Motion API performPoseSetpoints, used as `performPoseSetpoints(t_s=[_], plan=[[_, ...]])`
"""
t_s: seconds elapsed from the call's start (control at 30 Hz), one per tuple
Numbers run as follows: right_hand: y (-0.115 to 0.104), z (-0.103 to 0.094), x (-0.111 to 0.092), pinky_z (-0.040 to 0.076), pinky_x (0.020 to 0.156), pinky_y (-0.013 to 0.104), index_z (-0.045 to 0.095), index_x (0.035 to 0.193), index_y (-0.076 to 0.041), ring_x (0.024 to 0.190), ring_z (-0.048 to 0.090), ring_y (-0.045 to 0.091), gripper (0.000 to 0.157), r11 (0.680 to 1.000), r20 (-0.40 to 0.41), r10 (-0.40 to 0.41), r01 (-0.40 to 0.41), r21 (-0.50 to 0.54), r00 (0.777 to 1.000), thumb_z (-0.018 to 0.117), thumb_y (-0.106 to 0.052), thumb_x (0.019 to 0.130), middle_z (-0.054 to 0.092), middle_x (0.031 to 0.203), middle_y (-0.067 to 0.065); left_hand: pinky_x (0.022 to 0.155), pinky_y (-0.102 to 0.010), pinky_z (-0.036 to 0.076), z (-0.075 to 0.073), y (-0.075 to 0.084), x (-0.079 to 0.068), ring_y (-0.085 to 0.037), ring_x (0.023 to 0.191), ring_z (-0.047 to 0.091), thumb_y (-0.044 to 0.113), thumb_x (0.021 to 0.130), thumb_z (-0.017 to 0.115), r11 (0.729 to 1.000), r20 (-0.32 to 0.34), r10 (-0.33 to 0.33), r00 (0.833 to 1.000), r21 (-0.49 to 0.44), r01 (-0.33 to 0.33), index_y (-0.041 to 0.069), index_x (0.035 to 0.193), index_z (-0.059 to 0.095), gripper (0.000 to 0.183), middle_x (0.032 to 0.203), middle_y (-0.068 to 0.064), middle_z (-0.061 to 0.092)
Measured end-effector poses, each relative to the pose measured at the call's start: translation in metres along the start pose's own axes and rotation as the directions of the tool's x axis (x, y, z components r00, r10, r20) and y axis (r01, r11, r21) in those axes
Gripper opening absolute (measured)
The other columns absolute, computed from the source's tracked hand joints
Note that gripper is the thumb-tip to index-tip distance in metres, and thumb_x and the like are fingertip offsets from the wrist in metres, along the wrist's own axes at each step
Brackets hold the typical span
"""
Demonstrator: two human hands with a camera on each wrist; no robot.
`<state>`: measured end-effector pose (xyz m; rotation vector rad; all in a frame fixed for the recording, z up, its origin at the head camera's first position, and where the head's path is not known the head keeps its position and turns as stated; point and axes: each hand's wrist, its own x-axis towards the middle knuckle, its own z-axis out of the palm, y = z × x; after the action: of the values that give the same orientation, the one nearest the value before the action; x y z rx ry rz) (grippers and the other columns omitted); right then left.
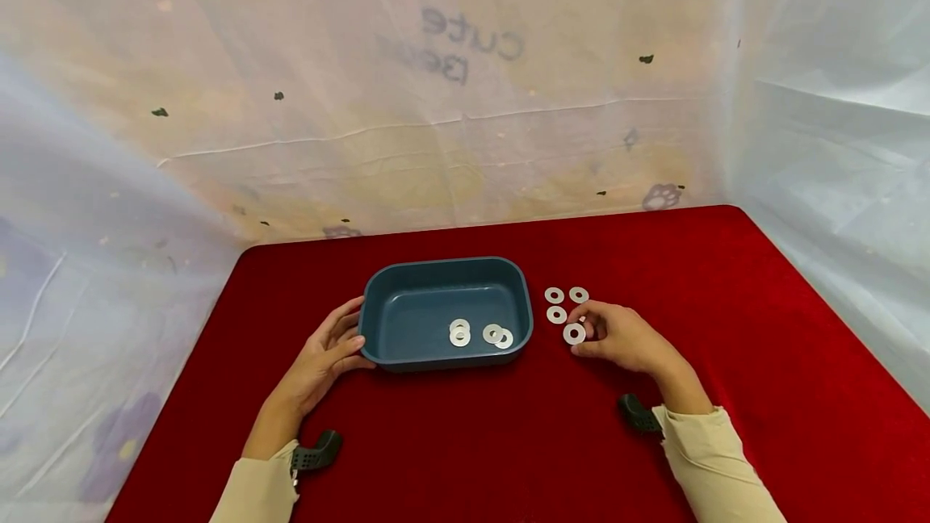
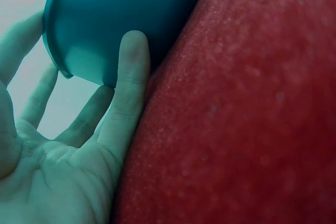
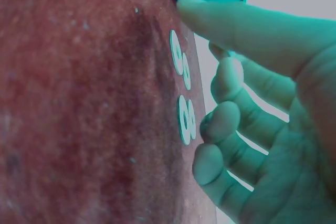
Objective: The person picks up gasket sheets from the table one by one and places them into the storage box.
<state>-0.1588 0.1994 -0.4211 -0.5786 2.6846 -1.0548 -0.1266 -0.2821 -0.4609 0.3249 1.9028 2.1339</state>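
A blue-grey rectangular tray [image 1: 446, 366] with rounded corners stands on the red tabletop, with several flat metal washers [image 1: 459, 336] inside it. My left hand [image 1: 320, 361] rests against the tray's left end, its spread, fairly straight fingers touching the outer wall. In the left wrist view, one fingertip [image 2: 134, 48] presses flat on the tray wall [image 2: 94, 45]. To the right of the tray, my right hand [image 1: 621, 337] pinches a washer [image 1: 574, 334] between thumb and index finger. That washer is hidden in the right wrist view, where loose washers [image 3: 184, 119] lie just beyond the fingers.
More washers [image 1: 555, 295] lie on the red cloth [image 1: 465, 442] between the tray and my right hand. Behind the table hangs a pale printed sheet [image 1: 407, 119], and whitish sheets [image 1: 835, 152] close off both sides. Dark wrist mounts [image 1: 638, 412] sit on both wrists.
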Motion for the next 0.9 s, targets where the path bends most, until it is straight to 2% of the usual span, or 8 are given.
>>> performPoseSetpoints(t_s=[0.27,0.5,0.9], plan=[[0.0015,-0.0036,-0.0019,0.041,0.057,0.023,0.065,0.109,-0.013,0.064,0.046,0.010,0.034,0.999,-0.072,-0.013,0.015,0.034,0.997,0.083,-0.014,0.080,0.055,0.080,0.004,0.086,-0.034,0.060,0.0034,0.0008,0.0051,-0.014,0.121,0.059,0.004,0.104,0.048,1.000,0.011,0.001,1.000,-0.013,-0.001,0.018,0.159,0.022,0.062,0.153,-0.012,0.033],[0.0010,-0.0046,-0.0006,0.041,0.058,0.023,0.066,0.111,-0.015,0.065,0.047,0.009,0.035,0.999,-0.122,-0.032,0.035,0.020,0.992,0.084,-0.017,0.080,0.056,0.081,0.002,0.085,-0.035,0.060,0.0022,0.0010,0.0061,-0.015,0.120,0.059,0.004,0.104,0.047,1.000,0.011,0.010,1.000,-0.011,-0.010,0.017,0.158,0.023,0.062,0.153,-0.014,0.033],[-0.0031,-0.0042,0.0022,0.041,0.060,0.022,0.066,0.111,-0.014,0.068,0.047,0.010,0.034,0.998,-0.126,-0.047,0.052,0.038,0.991,0.083,-0.019,0.081,0.055,0.081,0.001,0.085,-0.034,0.060,0.0013,0.0000,0.0004,-0.014,0.120,0.059,0.005,0.103,0.048,1.000,-0.018,-0.009,1.000,-0.017,0.009,0.018,0.158,0.023,0.062,0.152,-0.010,0.035]])
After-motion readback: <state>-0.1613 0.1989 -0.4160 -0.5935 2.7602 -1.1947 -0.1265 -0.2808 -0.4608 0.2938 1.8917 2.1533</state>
